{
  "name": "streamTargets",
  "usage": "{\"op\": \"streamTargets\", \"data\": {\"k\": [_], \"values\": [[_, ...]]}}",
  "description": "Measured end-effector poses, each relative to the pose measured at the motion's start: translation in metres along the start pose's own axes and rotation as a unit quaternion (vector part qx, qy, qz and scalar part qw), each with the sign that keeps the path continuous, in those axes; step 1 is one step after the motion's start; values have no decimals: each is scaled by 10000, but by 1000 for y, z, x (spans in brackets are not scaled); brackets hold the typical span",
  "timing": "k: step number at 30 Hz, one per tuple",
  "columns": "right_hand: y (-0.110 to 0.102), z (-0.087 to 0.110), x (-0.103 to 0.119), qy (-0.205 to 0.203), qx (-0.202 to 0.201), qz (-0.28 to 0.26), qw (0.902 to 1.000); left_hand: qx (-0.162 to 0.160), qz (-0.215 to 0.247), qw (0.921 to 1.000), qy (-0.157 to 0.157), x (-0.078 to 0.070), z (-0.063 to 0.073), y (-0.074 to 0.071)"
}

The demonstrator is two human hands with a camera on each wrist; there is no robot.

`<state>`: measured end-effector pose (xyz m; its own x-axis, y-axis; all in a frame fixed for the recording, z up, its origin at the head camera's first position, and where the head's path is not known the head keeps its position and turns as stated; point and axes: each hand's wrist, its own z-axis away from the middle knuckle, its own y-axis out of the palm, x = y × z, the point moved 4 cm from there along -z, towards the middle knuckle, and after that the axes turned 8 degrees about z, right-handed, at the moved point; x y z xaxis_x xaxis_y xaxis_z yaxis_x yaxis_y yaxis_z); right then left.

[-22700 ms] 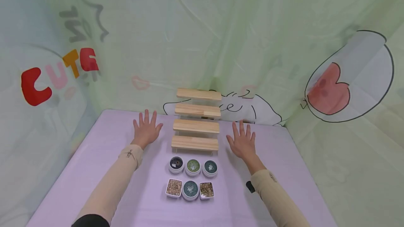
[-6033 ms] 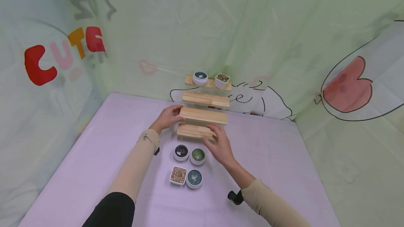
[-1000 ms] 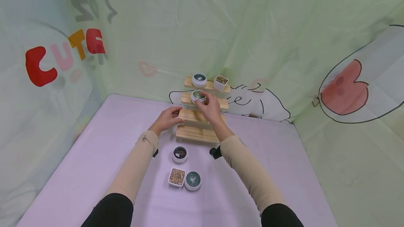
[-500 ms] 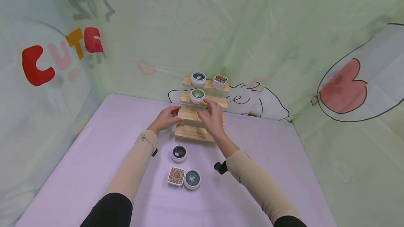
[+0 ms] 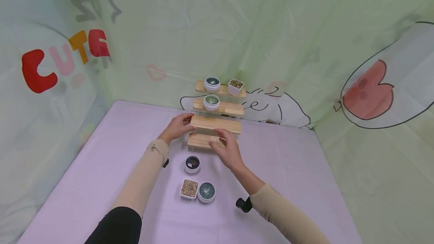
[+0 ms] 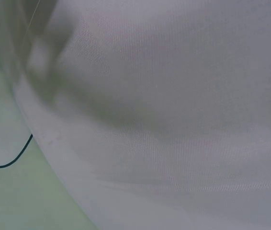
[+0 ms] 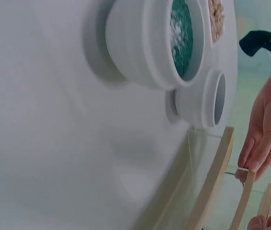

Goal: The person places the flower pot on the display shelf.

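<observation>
My left hand (image 5: 178, 127) grips the left end of the wooden tiered stand (image 5: 225, 124), thumb and fingers around the second board from the bottom. My right hand (image 5: 230, 151) holds nothing; its loosely bent fingers hover over the lowest board. On the second board from the top, toward the left, sits a round white pot with green filling (image 5: 211, 102). The top board bears a round pot with dark teal filling (image 5: 212, 83) and a square pot of brownish gravel (image 5: 235, 86). The left wrist view shows mostly pale cloth.
On the lilac tablecloth (image 5: 271, 199), before the stand, are a round dark-filled pot (image 5: 192, 164), a square pot of tan gravel (image 5: 189, 188) and a round teal-filled pot (image 5: 207, 192), large in the right wrist view. A printed curtain (image 5: 162, 29) hangs behind.
My right hand has let go of the green-filled pot on the second board from the top and drawn back toward me. Earlier, all the pots stood on the table. My left hand keeps its hold.
</observation>
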<state>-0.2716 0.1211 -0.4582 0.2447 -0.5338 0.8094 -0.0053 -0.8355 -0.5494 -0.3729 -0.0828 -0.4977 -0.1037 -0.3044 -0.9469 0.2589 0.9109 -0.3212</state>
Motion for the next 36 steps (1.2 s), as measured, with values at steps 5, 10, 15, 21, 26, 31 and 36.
{"op": "streamTargets", "data": {"k": [5,10,15,21,26,31,36], "values": [[2,21,-2,-109,131,-20,9999,-13,33,10000,21,2,-2,1],[7,50,-13,-70,349,0,9994,-43,33,10000,2,4,-4,1],[14,81,-27,116,613,170,9979,-32,39,10000,56,4,-4,1],[23,114,-42,335,948,191,9947,13,46,9999,127,3,-4,1],[28,133,-48,209,1073,228,9937,45,-44,9999,150,3,-4,0],[32,143,-51,-118,1094,476,9928,79,-48,9998,159,4,-4,0],[34,146,-49,-510,903,900,9905,56,-61,9998,160,3,-4,0]]}}
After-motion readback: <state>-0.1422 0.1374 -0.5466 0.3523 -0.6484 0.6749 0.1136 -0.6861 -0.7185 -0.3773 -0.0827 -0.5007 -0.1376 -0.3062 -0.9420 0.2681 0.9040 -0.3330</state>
